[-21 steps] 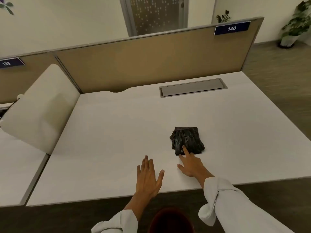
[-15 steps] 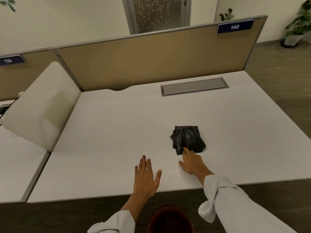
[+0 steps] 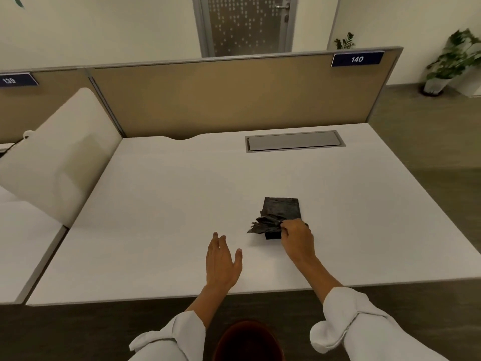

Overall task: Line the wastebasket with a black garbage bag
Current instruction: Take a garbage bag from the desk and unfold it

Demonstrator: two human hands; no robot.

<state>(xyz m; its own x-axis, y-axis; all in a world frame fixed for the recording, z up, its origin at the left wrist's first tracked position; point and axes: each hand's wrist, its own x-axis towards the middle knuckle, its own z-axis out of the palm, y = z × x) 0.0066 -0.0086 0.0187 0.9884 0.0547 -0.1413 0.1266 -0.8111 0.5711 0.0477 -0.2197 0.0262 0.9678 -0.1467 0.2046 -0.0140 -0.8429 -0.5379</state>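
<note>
A folded stack of black garbage bags (image 3: 282, 209) lies on the white desk (image 3: 166, 209), right of centre. My right hand (image 3: 296, 237) pinches the top bag at the stack's near edge, and a crumpled flap of it is lifted toward the left. My left hand (image 3: 221, 259) rests flat on the desk, fingers apart, holding nothing, a short way left of the stack. A dark red wastebasket (image 3: 248, 341) stands on the floor below the desk's front edge, between my two sleeves; only its rim shows.
A tan partition (image 3: 234, 100) closes off the desk's back edge. A grey cable hatch (image 3: 295, 141) is set into the desk near it. A white side panel (image 3: 56, 160) stands at the left, a neighbouring desk beyond. Potted plants (image 3: 453, 61) stand on the floor, far right.
My right hand has gone from touching the stack's near edge with a fingertip to pinching the top bag and pulling a flap of it up. My left hand has hardly moved.
</note>
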